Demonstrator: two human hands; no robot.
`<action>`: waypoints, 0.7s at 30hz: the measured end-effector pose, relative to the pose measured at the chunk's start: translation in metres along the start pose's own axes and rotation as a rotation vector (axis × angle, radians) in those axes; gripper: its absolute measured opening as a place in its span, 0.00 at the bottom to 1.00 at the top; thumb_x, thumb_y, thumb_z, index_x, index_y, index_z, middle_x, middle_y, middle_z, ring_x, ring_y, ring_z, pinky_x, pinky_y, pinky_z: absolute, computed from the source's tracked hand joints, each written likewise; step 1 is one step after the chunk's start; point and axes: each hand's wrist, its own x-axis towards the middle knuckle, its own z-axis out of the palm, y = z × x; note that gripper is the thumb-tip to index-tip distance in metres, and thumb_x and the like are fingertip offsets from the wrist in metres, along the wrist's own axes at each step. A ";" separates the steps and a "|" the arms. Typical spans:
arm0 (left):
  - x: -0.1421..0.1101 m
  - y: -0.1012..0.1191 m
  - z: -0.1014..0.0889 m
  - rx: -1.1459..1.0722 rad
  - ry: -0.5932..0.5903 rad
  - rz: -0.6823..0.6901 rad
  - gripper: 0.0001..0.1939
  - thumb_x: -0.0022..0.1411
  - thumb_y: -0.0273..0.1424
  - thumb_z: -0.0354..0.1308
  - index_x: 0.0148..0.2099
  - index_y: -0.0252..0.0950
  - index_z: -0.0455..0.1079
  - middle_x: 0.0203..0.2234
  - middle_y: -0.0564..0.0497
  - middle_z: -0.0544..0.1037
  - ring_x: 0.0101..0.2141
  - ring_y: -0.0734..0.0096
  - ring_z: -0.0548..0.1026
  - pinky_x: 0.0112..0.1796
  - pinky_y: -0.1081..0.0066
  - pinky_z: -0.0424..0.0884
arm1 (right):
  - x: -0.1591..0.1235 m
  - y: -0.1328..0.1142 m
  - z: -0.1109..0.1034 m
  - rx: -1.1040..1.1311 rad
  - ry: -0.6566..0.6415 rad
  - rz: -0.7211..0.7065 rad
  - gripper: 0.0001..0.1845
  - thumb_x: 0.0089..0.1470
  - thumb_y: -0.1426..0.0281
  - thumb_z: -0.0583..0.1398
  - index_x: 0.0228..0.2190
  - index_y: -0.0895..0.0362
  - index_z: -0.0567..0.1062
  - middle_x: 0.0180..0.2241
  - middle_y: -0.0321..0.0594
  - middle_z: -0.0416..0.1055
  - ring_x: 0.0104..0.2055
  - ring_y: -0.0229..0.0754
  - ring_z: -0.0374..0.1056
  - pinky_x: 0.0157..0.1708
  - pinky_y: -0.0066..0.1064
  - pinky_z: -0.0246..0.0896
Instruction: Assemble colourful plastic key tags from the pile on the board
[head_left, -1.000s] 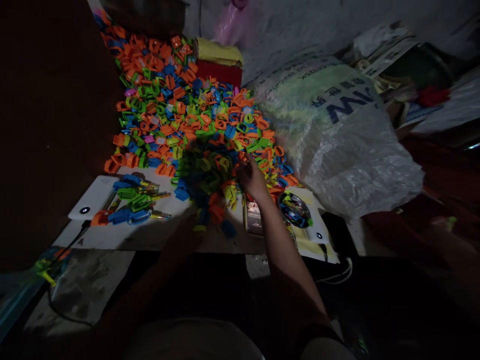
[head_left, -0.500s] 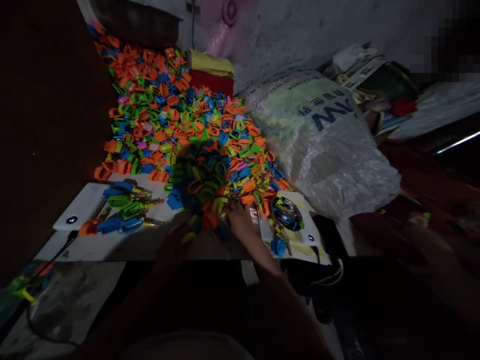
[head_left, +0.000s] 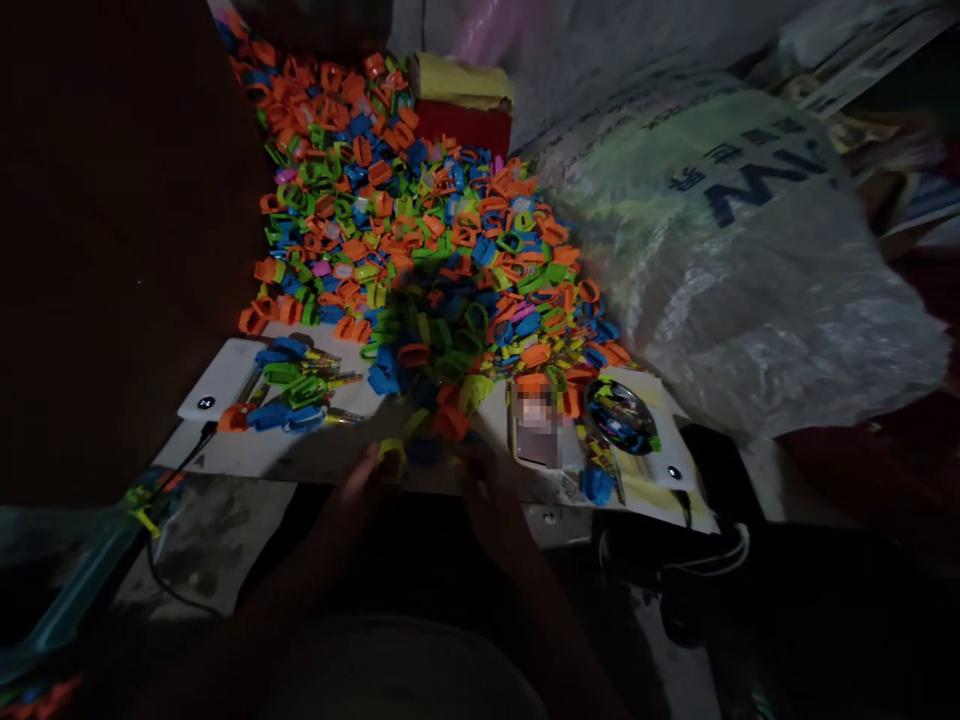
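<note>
In deep shadow near the table's front edge, my left hand (head_left: pixel 360 484) is closed on a yellow toy watch (head_left: pixel 391 458), a plastic loop-shaped piece. My right hand (head_left: pixel 480 482) is level with it, a short way to the right. Its fingers are bent together, and whatever they hold is too dark to make out. Just beyond both hands lie an orange toy watch (head_left: pixel 452 422) and a dark blue one (head_left: pixel 424 450). Behind them spreads a large heap of orange, green, blue and yellow toy watches (head_left: pixel 420 230), partly shaded.
Left stands a white power bank (head_left: pixel 219 380) with a cable, beside several watches with small printed tubes (head_left: pixel 300 388). Right are a phone (head_left: pixel 535 440), a round dish of small parts (head_left: pixel 621 416), another power bank (head_left: pixel 667 462) and a blue piece (head_left: pixel 597 486). A big plastic bag (head_left: pixel 757 290) bulges behind.
My right hand has come back from the heap's front to the table edge, near my left hand. The yellow watch now shows clearly in my left hand. The camera view has shifted.
</note>
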 end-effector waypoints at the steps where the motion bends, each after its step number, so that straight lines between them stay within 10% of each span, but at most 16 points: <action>1: -0.004 0.005 0.000 0.006 -0.027 0.002 0.20 0.59 0.48 0.56 0.40 0.36 0.70 0.31 0.48 0.76 0.34 0.63 0.76 0.35 0.66 0.73 | -0.005 -0.007 0.005 0.013 -0.034 -0.012 0.08 0.61 0.67 0.53 0.41 0.52 0.69 0.38 0.37 0.72 0.40 0.40 0.69 0.38 0.30 0.64; 8: -0.013 0.016 -0.001 -0.007 -0.218 0.141 0.31 0.49 0.40 0.67 0.54 0.39 0.62 0.46 0.47 0.75 0.45 0.63 0.74 0.44 0.68 0.72 | -0.011 -0.038 0.011 0.079 0.039 -0.027 0.07 0.59 0.70 0.55 0.40 0.52 0.70 0.36 0.38 0.73 0.38 0.39 0.70 0.36 0.29 0.66; 21: -0.027 0.023 -0.004 0.326 -0.071 0.259 0.21 0.57 0.38 0.59 0.52 0.39 0.62 0.43 0.48 0.74 0.42 0.66 0.74 0.43 0.70 0.70 | -0.021 -0.039 0.022 0.050 0.134 -0.080 0.06 0.56 0.72 0.58 0.36 0.51 0.69 0.33 0.35 0.72 0.35 0.39 0.70 0.33 0.28 0.66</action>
